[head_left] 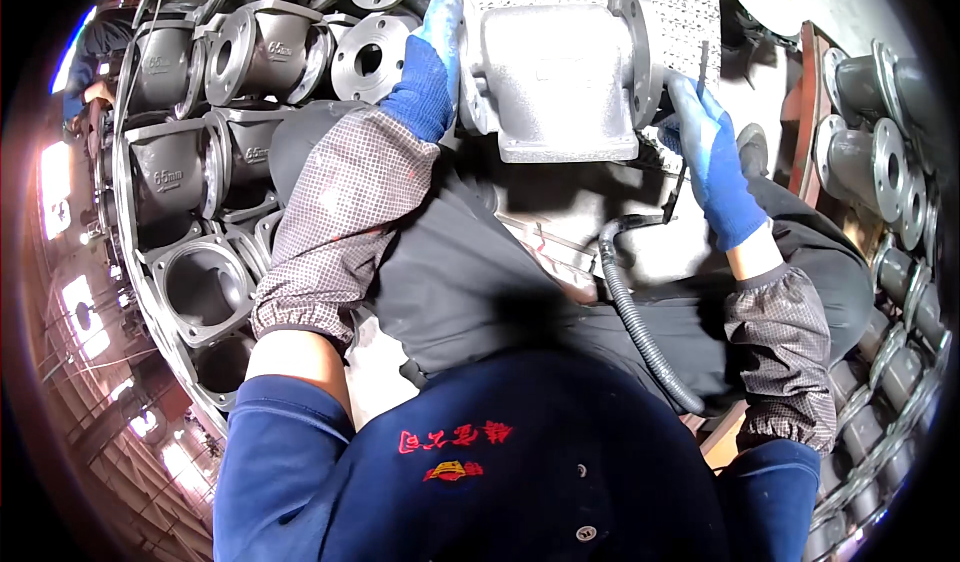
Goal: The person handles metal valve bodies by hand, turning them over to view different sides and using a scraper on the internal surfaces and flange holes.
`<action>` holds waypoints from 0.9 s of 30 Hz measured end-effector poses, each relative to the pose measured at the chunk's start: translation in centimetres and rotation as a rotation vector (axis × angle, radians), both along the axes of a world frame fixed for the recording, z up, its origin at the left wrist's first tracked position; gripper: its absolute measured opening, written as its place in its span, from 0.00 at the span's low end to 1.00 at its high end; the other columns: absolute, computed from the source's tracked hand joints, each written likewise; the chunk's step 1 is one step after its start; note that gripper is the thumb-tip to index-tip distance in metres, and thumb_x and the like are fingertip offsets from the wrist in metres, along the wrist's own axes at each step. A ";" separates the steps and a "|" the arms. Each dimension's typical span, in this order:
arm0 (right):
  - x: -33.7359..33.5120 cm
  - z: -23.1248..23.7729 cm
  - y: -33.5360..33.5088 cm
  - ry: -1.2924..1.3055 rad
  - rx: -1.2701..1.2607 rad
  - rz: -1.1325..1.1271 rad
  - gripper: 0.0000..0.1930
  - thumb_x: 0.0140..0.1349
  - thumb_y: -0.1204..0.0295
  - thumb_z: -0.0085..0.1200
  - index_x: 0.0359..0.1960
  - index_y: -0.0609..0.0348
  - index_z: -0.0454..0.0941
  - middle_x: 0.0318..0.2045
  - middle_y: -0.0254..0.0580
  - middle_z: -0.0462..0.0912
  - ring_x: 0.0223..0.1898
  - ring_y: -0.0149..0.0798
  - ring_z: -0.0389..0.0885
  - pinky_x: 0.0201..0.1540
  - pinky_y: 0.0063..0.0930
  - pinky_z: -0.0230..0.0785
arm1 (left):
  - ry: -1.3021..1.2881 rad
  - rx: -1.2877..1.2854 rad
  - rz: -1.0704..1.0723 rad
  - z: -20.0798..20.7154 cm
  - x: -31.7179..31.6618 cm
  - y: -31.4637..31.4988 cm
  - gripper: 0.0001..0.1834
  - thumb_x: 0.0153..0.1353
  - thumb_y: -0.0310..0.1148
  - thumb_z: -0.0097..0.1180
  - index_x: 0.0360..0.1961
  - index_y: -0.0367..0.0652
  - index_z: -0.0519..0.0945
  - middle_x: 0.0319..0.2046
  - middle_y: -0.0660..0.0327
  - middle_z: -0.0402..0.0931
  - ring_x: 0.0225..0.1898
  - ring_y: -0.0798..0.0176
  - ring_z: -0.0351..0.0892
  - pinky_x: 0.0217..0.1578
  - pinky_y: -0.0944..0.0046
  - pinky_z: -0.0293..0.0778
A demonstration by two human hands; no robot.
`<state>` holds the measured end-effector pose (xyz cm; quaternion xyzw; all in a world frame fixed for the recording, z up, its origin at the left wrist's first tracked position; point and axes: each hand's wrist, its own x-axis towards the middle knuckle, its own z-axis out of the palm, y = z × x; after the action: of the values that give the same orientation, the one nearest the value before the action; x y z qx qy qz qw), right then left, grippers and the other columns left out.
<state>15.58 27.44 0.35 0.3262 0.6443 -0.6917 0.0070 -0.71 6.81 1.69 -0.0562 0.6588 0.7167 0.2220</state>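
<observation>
A grey metal valve body (558, 77) rests before me on a pale, textured work surface (680, 2). It has a round flange at each side and a square flange toward me. My left hand (438, 62), in a blue glove, grips its left flange, fingers pointing away from me. At the opposite end, my gloved right hand (708, 147) has its fingers against the right flange, its thumb side partly hidden. A thin dark rod (702, 67) crosses in front of the right fingers. Its lower end meets a grey corrugated hose (632, 307) that curves over my lap.
Stacked grey flanged castings (170, 177) fill the left side, close to my left arm. More castings (865, 167) stand at the right beyond a reddish-brown upright board (808, 112). At the far left edge, part of another person's hand (98, 92) shows.
</observation>
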 end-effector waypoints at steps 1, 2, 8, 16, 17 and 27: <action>0.2 -0.7 0.1 0.059 0.081 -0.004 0.17 0.66 0.61 0.41 0.47 0.61 0.73 0.32 0.32 0.75 0.31 0.24 0.70 0.35 0.18 0.64 | 0.033 -0.008 -0.019 0.2 0.4 0.3 0.28 0.63 0.49 0.43 0.57 0.40 0.65 0.48 0.55 0.70 0.47 0.62 0.73 0.47 0.64 0.73; 0.3 -2.1 0.1 0.117 0.162 -0.010 0.17 0.66 0.60 0.40 0.47 0.58 0.73 0.29 0.29 0.74 0.27 0.20 0.68 0.29 0.15 0.62 | 0.066 -0.016 -0.039 0.6 0.9 0.6 0.28 0.63 0.49 0.43 0.58 0.39 0.64 0.49 0.55 0.70 0.48 0.62 0.72 0.48 0.64 0.72; 2.4 -3.9 0.2 0.113 0.213 -0.092 0.17 0.67 0.63 0.40 0.46 0.62 0.73 0.30 0.33 0.75 0.30 0.24 0.70 0.34 0.18 0.66 | 1.053 -0.428 -0.542 1.8 0.9 0.6 0.21 0.64 0.33 0.41 0.58 0.40 0.64 0.55 0.49 0.66 0.55 0.55 0.68 0.56 0.61 0.64; 2.9 -4.0 2.4 0.030 0.001 -0.232 0.18 0.67 0.61 0.37 0.45 0.63 0.72 0.32 0.37 0.76 0.29 0.27 0.72 0.32 0.20 0.67 | 1.183 -0.317 -0.643 4.2 2.5 5.9 0.21 0.62 0.29 0.47 0.57 0.38 0.65 0.52 0.47 0.68 0.55 0.53 0.68 0.56 0.61 0.64; 3.1 -4.3 2.7 0.041 0.063 -0.257 0.18 0.67 0.61 0.37 0.45 0.63 0.72 0.31 0.37 0.76 0.29 0.27 0.72 0.32 0.21 0.67 | 0.710 -0.198 -0.507 5.0 4.0 7.9 0.24 0.59 0.31 0.51 0.56 0.36 0.65 0.51 0.47 0.69 0.53 0.55 0.69 0.54 0.62 0.65; 3.1 -1.6 6.3 -0.081 0.120 -0.177 0.15 0.63 0.63 0.40 0.44 0.59 0.73 0.29 0.40 0.79 0.27 0.29 0.78 0.23 0.18 0.64 | 0.711 -0.330 -0.504 7.6 2.7 13.1 0.46 0.47 0.54 0.61 0.56 0.25 0.62 0.49 0.47 0.70 0.50 0.58 0.71 0.50 0.66 0.68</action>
<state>18.65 33.73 -1.23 0.4093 0.6523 -0.6362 -0.0475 1.98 19.88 9.26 0.3204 0.7923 0.5007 0.1377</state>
